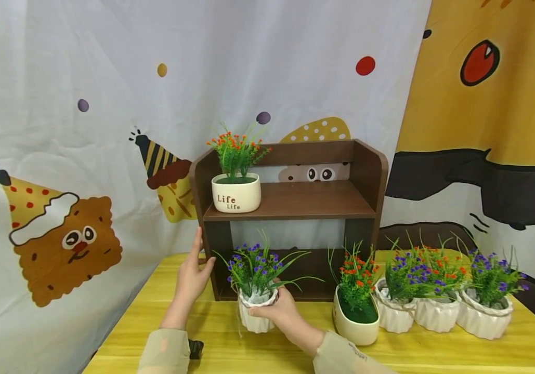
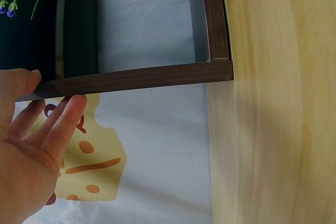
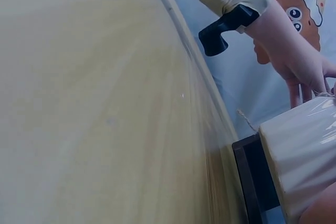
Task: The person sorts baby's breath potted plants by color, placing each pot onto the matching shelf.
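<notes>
My right hand (image 1: pixel 287 314) grips a white ribbed flowerpot (image 1: pixel 256 325) with purple flowers and long grassy leaves. The pot is held upright in front of the lower compartment of a dark brown two-tier shelf (image 1: pixel 290 214). In the right wrist view the white pot (image 3: pixel 302 145) shows at the right edge, and most of the right hand is hidden. My left hand (image 1: pixel 190 278) holds the shelf's left side panel (image 2: pixel 131 78), thumb on one face and fingers on the other. A cream oval pot (image 1: pixel 236 195) marked "Life", with orange flowers, stands on the upper board at left.
Right of the shelf front, a cream oval pot (image 1: pixel 358 330) with orange flowers stands on the yellow wood-grain table (image 1: pixel 127 343). Several white ribbed pots (image 1: pixel 484 319) line up beyond it, close together. A cartoon-printed curtain (image 1: pixel 61 156) hangs behind.
</notes>
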Demonstrator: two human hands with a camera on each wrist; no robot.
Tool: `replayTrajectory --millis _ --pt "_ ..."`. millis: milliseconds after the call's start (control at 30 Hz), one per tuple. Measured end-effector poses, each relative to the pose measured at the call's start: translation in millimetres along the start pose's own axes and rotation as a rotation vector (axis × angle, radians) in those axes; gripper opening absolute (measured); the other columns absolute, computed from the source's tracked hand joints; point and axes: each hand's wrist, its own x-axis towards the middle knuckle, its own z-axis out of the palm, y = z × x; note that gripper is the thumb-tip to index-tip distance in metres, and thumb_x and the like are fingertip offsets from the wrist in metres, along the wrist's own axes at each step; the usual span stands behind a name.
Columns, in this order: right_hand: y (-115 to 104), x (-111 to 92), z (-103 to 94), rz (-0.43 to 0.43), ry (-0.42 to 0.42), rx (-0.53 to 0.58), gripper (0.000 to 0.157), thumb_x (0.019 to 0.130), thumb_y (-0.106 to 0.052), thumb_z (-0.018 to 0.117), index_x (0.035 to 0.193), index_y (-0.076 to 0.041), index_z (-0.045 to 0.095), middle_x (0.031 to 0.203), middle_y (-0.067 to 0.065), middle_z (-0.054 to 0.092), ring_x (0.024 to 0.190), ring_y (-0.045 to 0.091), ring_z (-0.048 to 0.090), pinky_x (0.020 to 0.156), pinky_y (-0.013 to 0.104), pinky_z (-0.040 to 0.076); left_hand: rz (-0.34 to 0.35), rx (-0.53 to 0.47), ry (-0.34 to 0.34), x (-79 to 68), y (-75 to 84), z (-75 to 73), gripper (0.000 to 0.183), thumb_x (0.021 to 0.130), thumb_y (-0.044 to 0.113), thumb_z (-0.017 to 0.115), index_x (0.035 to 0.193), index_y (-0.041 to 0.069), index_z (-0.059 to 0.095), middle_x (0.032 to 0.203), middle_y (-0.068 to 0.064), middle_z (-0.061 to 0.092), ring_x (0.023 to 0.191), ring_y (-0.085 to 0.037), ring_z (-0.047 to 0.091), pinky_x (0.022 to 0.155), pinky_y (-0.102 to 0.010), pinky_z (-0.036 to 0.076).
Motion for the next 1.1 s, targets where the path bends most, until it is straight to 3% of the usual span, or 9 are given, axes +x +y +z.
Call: replayTrajectory --millis 267,700,1100 --pt "3 11 4.2 0.032 0.021 -0.049 0.078 0.066 -0.006 0.088 0.13 0.007 0.045 0.119 0.015 0.06 0.108 0.029 0.058 0.095 0.039 0.048 -0.004 -0.003 0.011 -1.3 -0.5 1.1 0.091 0.089 0.003 0.068 0.157 0.031 0.015 0.133 -0.026 0.054 0.09 -0.038 0.067 0.065 -0.048 0.055" --pt "3 29 11.8 -0.044 0.05 -0.057 0.079 0.065 -0.003 0.087 0.131 0.006 0.045 0.119 0.015 0.061 0.109 0.03 0.058 0.099 0.044 0.044 -0.001 -0.007 0.005 -0.7 -1.2 1.2 0.092 0.088 0.001 0.069 0.157 0.029 0.016 0.132 -0.028 0.054 0.087 -0.039 0.068 0.064 -0.046 0.056" --pt "10 54 13.8 -0.037 0.047 -0.064 0.074 0.07 -0.009 0.087 0.131 0.002 0.046 0.119 0.013 0.06 0.109 0.028 0.058 0.094 0.042 0.048 -0.026 -0.004 0.0 -0.3 0.5 1.1 0.092 0.089 0.003 0.068 0.157 0.032 0.014 0.133 -0.027 0.054 0.087 -0.038 0.068 0.063 -0.045 0.057"
